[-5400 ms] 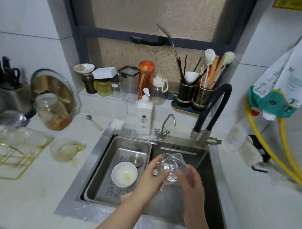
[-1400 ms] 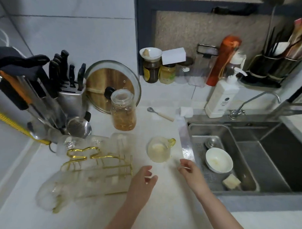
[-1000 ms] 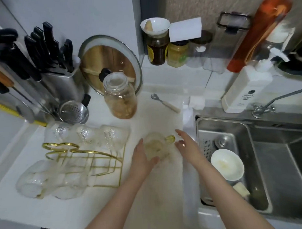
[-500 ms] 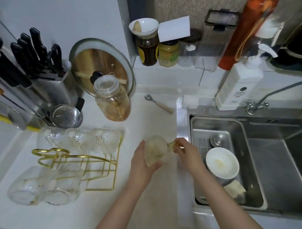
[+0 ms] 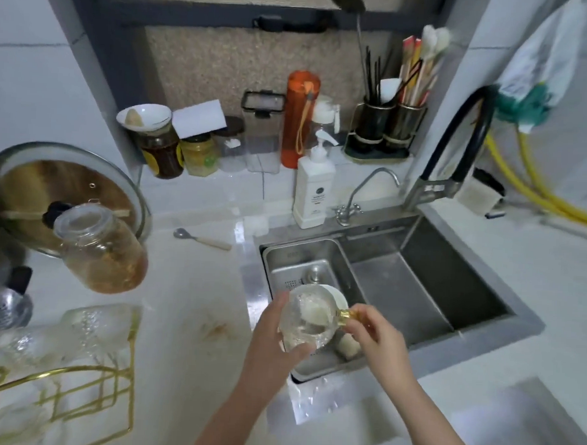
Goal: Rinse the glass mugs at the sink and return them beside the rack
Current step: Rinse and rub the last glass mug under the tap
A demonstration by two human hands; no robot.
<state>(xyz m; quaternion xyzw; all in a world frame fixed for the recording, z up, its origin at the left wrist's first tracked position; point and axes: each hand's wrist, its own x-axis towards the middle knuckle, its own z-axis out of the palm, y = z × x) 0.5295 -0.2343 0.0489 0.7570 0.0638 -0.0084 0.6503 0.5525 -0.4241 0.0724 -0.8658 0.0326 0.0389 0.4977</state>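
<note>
White stone counter fills the frame from 7 to 10 o'clock, wet-looking, with a brownish smear near centre. White tiled wall behind; dark-framed window with pebbled glass at 12 o'clock.

Steel sink at 3 o'clock, deep basin to the right; a steel drain tray sits in its left half. Black-hosed faucet arches at 2 o'clock. A small white bowl lies in the tray, mostly hidden behind the mug.

Gold wire rack at 8 o'clock, clear glassware beside it, blurred. Round lid leans at 9 o'clock, a glass jar in front. White soap pump bottle at 1 o'clock, by the sink's back rim. Orange bottle and small jars on the sill. Spoon lies on the counter just above centre.

Glass mug, gold handle, held tilted over the tray's near-left edge, just below frame centre.

Left hand: fingers wrapped under and around the mug's body, cupping it.
Right hand: thumb and fingertips pinching the gold handle.
</note>
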